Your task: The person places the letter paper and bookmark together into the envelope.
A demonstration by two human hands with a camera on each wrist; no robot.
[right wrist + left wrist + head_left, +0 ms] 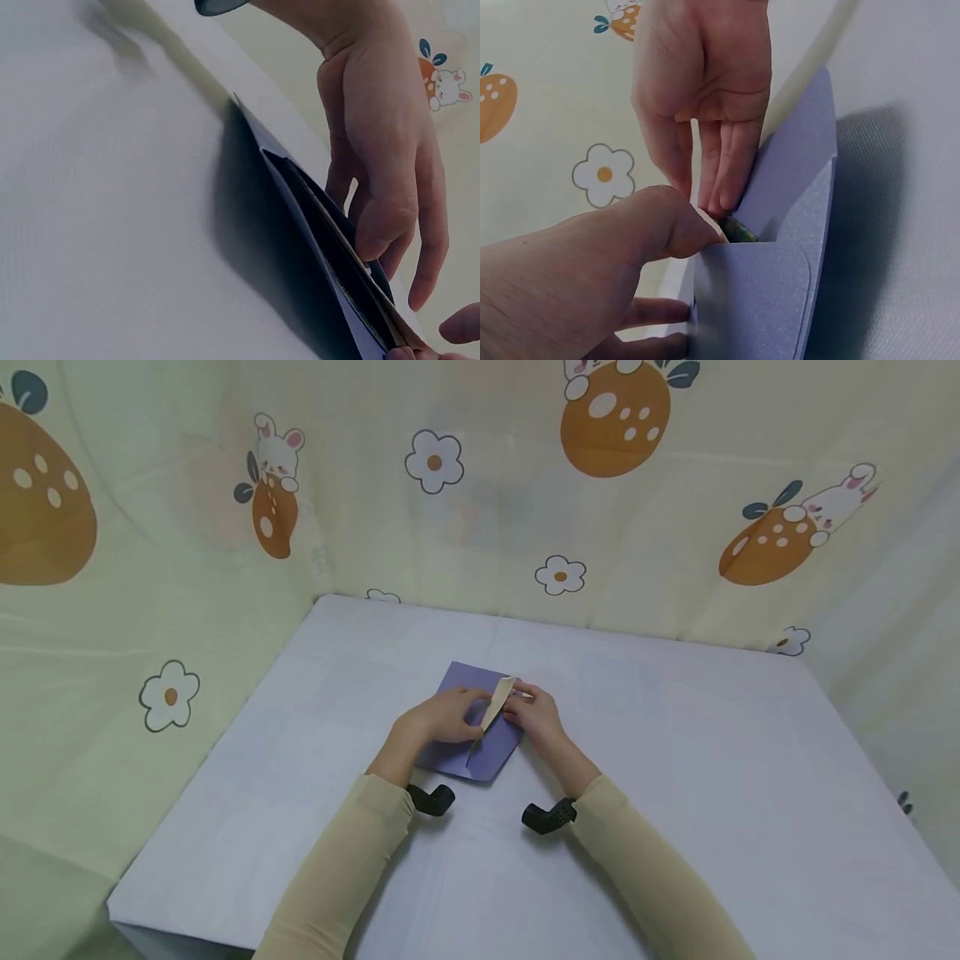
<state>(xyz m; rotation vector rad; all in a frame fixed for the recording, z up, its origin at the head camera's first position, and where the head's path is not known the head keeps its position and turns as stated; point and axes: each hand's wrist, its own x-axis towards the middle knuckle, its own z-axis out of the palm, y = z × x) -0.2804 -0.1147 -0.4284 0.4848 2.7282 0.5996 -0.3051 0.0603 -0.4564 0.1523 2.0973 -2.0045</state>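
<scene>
A purple envelope [459, 678] is held tilted up above the white table, its mouth spread apart. From the mouth sticks a narrow cream paper [498, 700], with a dark patterned piece [739, 231] beside it in the left wrist view. My left hand [447, 718] grips the envelope at the left of the mouth, thumb over the edge and other fingers behind it. At the far end of the cream paper, my right hand [536, 714] pinches it between thumb and fingers. In the right wrist view only its fingertips [459, 324] show, at the lower right corner.
The white table [712, 793] spreads out around the hands. A cream curtain [495, 527] printed with flowers, rabbits and orange fruit hangs behind it and on the left. Black wrist cameras, one on the left wrist [432, 800], jut inward over the table.
</scene>
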